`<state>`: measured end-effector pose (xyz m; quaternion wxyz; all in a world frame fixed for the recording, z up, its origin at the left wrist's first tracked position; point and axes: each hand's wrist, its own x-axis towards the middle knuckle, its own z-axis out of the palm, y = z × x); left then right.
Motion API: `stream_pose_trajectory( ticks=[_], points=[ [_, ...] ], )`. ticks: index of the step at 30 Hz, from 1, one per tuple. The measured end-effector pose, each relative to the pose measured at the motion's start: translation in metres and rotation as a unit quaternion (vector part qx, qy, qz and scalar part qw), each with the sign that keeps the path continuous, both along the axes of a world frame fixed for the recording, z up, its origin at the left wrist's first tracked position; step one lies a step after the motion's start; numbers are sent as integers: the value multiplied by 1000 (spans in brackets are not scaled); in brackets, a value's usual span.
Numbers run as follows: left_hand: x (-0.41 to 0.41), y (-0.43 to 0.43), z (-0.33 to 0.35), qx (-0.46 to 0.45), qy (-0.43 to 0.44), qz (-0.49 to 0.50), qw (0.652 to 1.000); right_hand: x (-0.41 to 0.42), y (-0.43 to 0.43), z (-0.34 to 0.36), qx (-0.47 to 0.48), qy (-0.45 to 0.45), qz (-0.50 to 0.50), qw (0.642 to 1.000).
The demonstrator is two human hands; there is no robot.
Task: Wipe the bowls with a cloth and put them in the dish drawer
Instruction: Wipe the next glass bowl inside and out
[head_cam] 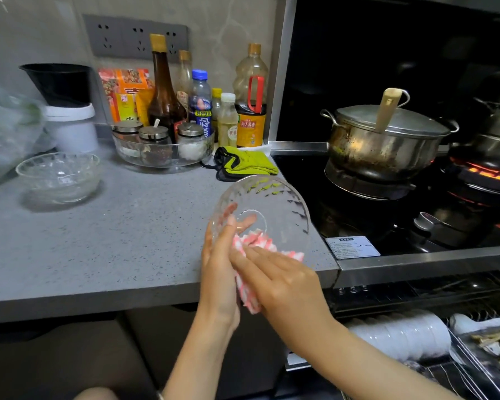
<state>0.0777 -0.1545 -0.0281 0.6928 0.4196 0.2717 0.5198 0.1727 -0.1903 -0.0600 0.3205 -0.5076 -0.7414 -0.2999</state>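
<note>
My left hand point(218, 272) holds a clear patterned glass bowl point(274, 203) tilted on its side above the counter's front edge, fingers showing through the glass. My right hand point(277, 280) presses a pink-and-white checked cloth point(251, 243) against the bowl's lower rim, with the cloth's tail hanging between both hands. Another clear glass bowl point(59, 176) stands upright on the grey counter point(113, 241) at the left. The open dish drawer point(422, 336) at the lower right holds a row of white dishes on a wire rack.
Bottles, spice jars in a glass dish point(162, 148) and a yellow-green mitt point(244, 164) crowd the counter's back. A steel pot point(384, 140) with a ladle sits on the stove; a burner point(485, 174) glows at the right. A plastic bag lies far left.
</note>
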Motion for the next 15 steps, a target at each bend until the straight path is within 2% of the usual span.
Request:
stream_pose_trajectory(
  ticks=[2,5,7,9,12,13,15],
  points=[
    [-6,5,2,2,15,-3,1000,2,-3,-1,-12,-17,17,1000],
    [-20,16,5,41,54,-33,997,22,-8,4,-18,-122,12,992],
    [-22,16,5,44,58,-34,997,32,-7,8,-12,-151,-6,988],
    [-15,9,4,31,29,-24,999,27,-5,9,-6,-130,-20,991],
    [1,-4,3,3,-14,-23,1000,10,-3,10,-2,-37,-5,999],
    [2,-4,2,-5,-23,-25,999,7,-3,10,-6,-30,2,1000],
    [-2,2,2,-5,-6,-16,1000,12,-6,10,-13,-71,12,997]
  ],
)
